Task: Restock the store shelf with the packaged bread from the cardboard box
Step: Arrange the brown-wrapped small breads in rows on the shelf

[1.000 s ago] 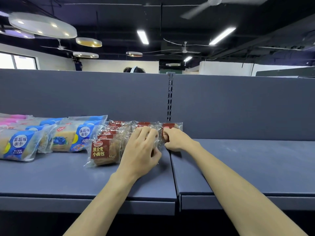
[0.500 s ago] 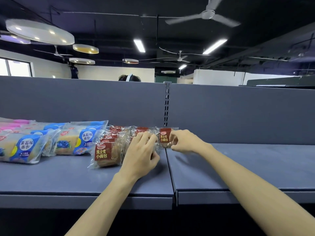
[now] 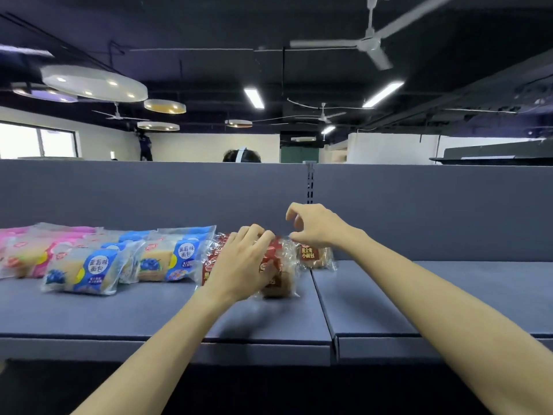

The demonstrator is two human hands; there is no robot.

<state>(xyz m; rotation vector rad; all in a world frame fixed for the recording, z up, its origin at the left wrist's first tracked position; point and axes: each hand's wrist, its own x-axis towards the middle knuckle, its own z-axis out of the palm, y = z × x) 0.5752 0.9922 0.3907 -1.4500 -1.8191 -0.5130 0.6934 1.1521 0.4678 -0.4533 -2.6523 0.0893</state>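
On the grey shelf [image 3: 125, 313], pink packs [image 3: 27, 253] and three visible blue blueberry bread packs [image 3: 86, 272] lie left of the brown rye bread packs [image 3: 276, 274]. These are touched by the left hand [image 3: 239, 265], fingers fairly straight. Just right, one rye pack [image 3: 314, 256] sits beneath the right hand [image 3: 317, 226], loosely curled, holding nothing.

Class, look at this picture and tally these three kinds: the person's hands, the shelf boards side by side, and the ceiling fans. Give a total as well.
Hands: 2, the left hand and the right hand
Shelf boards: 2
Ceiling fans: 3
Total: 7
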